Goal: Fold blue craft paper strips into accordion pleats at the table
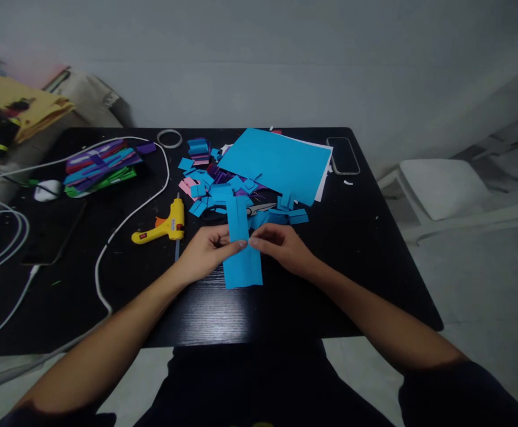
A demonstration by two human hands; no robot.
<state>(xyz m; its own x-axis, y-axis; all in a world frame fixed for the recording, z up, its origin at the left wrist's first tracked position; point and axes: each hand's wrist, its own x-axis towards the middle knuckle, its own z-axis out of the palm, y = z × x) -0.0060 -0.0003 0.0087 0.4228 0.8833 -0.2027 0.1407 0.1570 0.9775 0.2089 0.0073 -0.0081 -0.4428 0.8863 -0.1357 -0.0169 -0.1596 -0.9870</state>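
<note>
Between my hands is a blue paper strip (243,270), held upright above the table's near half, with a crease or fold along its upper part. My left hand (208,249) pinches it from the left, thumb across its front and fingers behind. On the other side, my right hand (281,243) has thumb and fingertips closed at the strip's right edge. Just beyond lie scissors (261,209), partly covered by small folded blue paper pieces (221,191). A yellow glue gun (163,227) rests left of my left hand, a glue stick poking from its back end.
A large blue sheet (281,160) lies over white paper at the back. Bundled coloured paper (101,169) sits at the left, near a white cable (101,261) and a dark phone (54,234). Another phone (343,156) and a tape roll (169,139) are near the far edge.
</note>
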